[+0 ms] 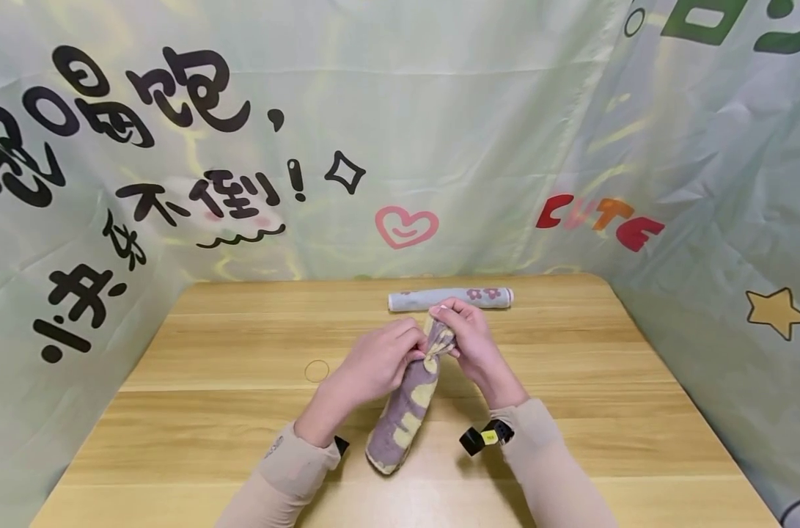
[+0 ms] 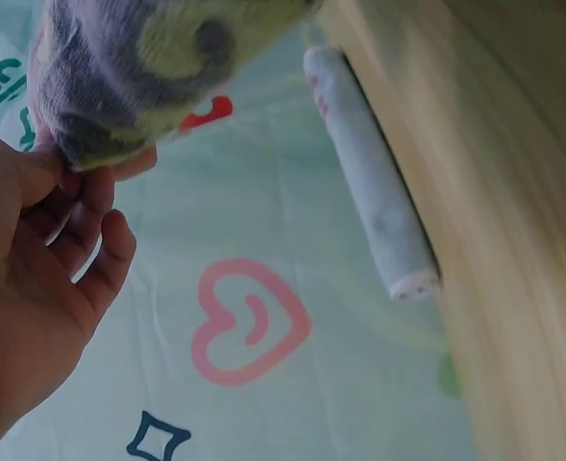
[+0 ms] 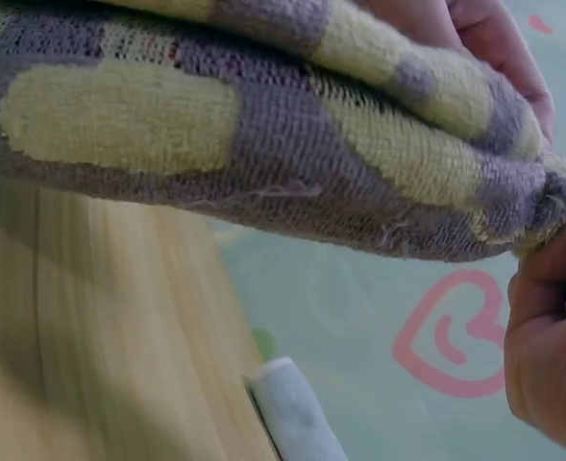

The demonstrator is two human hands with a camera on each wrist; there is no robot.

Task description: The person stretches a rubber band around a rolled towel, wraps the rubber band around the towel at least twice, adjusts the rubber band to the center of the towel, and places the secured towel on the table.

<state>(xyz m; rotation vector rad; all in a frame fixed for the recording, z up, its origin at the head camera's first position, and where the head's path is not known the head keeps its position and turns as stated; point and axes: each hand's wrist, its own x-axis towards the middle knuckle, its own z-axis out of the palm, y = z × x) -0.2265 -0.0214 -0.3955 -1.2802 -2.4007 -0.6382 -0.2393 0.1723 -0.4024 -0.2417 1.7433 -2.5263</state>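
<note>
A rolled towel [image 1: 406, 418], purple-grey with pale yellow patches, is held slanting above the table in the head view. Near its upper end it narrows into a tight neck. My left hand [image 1: 386, 358] pinches the towel at that neck. With thumb and fingers, my right hand [image 1: 474, 341] grips the bunched end just beyond it. Up close in the right wrist view, the towel [image 3: 283, 134] shows terry loops and folded layers running into the gathered neck. Whether a band circles the neck is hidden by the fingers.
A second rolled towel [image 1: 449, 299], light grey-blue with pinkish flowers, lies at the back of the wooden table [image 1: 241, 418]. A thin elastic ring [image 1: 317, 371] lies left of my left hand. Printed cloth [image 1: 439, 132] walls in the back and sides.
</note>
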